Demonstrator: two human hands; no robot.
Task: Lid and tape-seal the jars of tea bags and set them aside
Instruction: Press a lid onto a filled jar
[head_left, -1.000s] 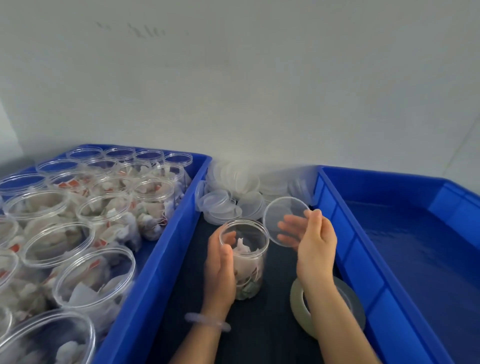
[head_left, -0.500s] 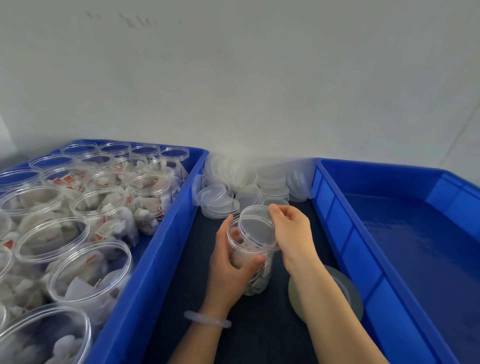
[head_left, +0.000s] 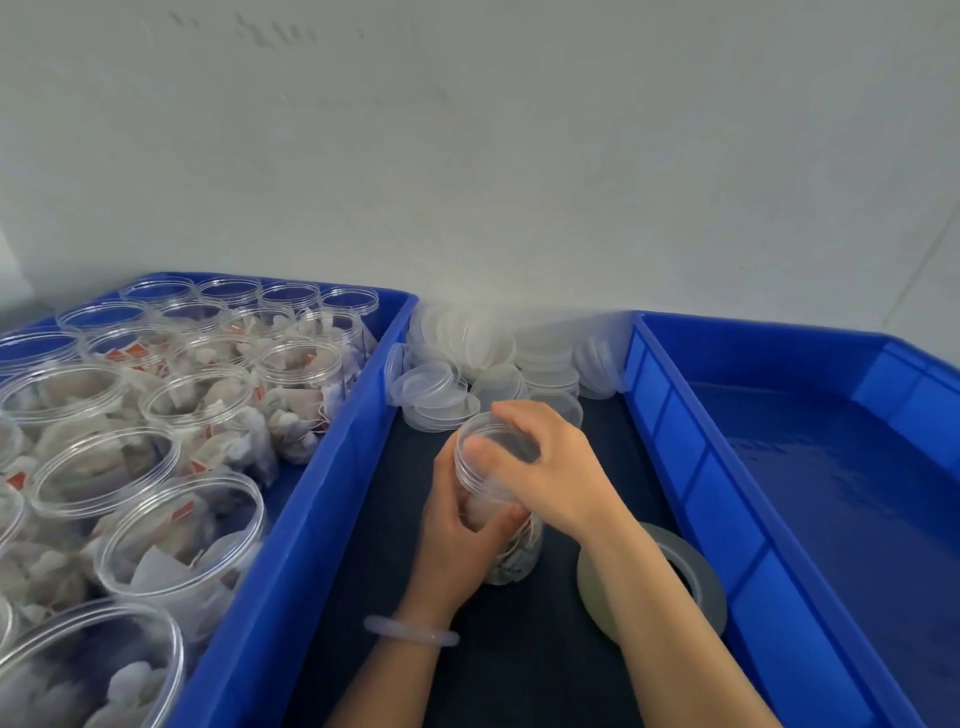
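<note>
A clear plastic jar (head_left: 511, 558) with tea bags inside stands on the dark mat (head_left: 519, 665) between two blue crates. My left hand (head_left: 460, 535) grips the jar's side. A clear lid (head_left: 501, 441) sits on the jar's mouth, and my right hand (head_left: 545, 465) lies over it with fingers curled round its rim. A roll of clear tape (head_left: 660, 579) lies flat on the mat just right of the jar, partly hidden by my right forearm.
The left blue crate (head_left: 291, 525) holds several open jars of tea bags (head_left: 171, 525). A pile of loose clear lids (head_left: 467, 374) lies at the back of the mat against the wall. The right blue crate (head_left: 696, 509) has nothing in it.
My right hand brought the lid from beside the jar onto its mouth and now covers it. My left hand stayed gripping the jar.
</note>
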